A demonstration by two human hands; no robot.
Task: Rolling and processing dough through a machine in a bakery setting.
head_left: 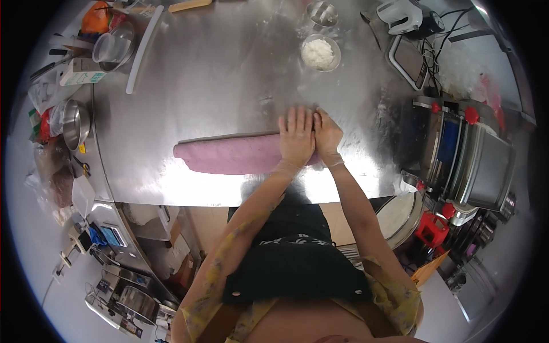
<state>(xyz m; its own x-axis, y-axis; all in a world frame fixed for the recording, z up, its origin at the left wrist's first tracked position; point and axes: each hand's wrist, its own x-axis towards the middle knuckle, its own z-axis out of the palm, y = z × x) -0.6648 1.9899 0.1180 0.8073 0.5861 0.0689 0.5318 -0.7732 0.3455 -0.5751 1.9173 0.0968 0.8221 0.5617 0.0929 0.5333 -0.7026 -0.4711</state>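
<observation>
A long pinkish-purple roll of dough (pixel 229 154) lies crosswise on the metal worktop, near its front edge. My left hand (pixel 297 138), in a thin clear glove, rests over the right part of the roll with its fingers stretched forward past the dough. Right beside it, my gloved right hand (pixel 329 137) has its fingers curled at the roll's right end. That end is mostly hidden under both hands, and only a sliver of dough shows between the wrists.
Beyond the hands stand a bowl of white powder (pixel 318 53) and a metal cup (pixel 322 14). At the right are a kitchen scale (pixel 408 62), a hand mixer (pixel 399 16) and a metal machine with red knobs (pixel 486 166). A white bar (pixel 143 51) lies far left.
</observation>
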